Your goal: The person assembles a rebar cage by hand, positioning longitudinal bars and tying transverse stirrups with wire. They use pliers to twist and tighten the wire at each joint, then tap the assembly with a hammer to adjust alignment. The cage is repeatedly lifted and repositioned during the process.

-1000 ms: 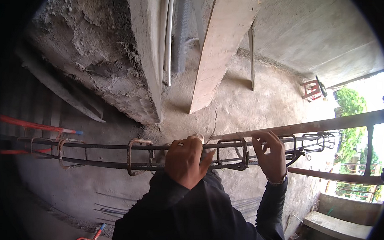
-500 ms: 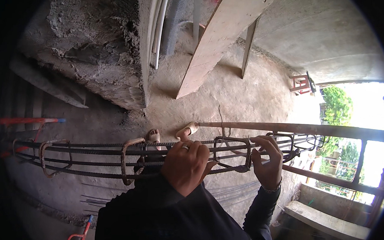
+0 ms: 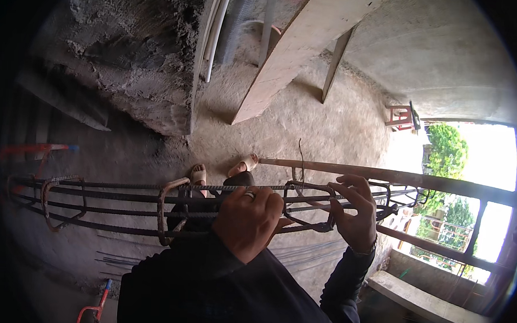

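A long cage of ribbed steel rebar (image 3: 118, 196) runs from left to right in front of me, with bent steel stirrups around its bars. My left hand (image 3: 247, 223), a ring on one finger, is closed over the bars near the middle. Just right of it is a dark stirrup (image 3: 325, 227). At that stirrup's right side, the curled thumb and fingers of my right hand (image 3: 357, 215) grip its edge. A thin wire (image 3: 302, 157) sticks up beside the stirrup. Two rusty stirrups, one nearer (image 3: 160, 212) and one farther left (image 3: 44, 201), encircle the bars.
A rusty metal rail (image 3: 385, 174) extends right beyond the cage. Red-and-blue metal stands (image 3: 43, 147) are at the left. A wooden board (image 3: 298, 53) leans ahead, beside a rough masonry block (image 3: 130, 58). A red stool (image 3: 400, 117) stands by the wall; loose rods (image 3: 116, 260) lie on the floor.
The view has shifted slightly, and the cage and both hands appear a little farther left. My right fingers are raised a little more around the stirrup's edge. My left hand keeps its grip.
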### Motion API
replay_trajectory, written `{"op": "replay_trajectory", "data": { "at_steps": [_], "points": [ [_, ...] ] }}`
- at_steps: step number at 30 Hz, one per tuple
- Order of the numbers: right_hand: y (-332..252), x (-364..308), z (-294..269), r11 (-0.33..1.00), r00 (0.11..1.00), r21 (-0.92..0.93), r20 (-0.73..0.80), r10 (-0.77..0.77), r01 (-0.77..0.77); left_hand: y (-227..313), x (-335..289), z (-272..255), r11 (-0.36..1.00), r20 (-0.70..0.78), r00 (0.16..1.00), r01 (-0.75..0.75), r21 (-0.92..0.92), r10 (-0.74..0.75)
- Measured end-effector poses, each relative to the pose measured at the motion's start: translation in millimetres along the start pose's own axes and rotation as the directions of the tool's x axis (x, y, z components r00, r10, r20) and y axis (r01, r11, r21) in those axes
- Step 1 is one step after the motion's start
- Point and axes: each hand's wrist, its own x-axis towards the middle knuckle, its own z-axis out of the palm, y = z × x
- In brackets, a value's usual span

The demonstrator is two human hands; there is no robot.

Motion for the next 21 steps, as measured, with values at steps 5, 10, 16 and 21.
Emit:
{"op": "replay_trajectory", "data": {
  "at_steps": [5, 10, 16, 21],
  "points": [
    [5, -1, 4, 0.999, 1.0, 0.043, 0.018, 0.005, -0.006, 1, -1, 2, 1.0, 0.002, 1.0, 0.015, 0.008, -0.015],
    [10, 1, 12, 0.998, 0.999, 0.066, -0.034, 0.009, -0.007, 1, -1, 4, 1.0, 0.032, 0.999, 0.021, 0.017, -0.021],
    [18, 2, 20, 0.998, 0.994, 0.057, -0.106, -0.021, 0.027, 4, 0, 4, 1.0, -0.026, 1.0, 0.015, 0.008, -0.015],
    [24, -1, 21, 0.992, 0.985, 0.09, -0.155, -0.074, 0.088, 7, 2, 0, 0.999, 0.018, 0.999, 0.049, 0.016, -0.049]
  ]
}}
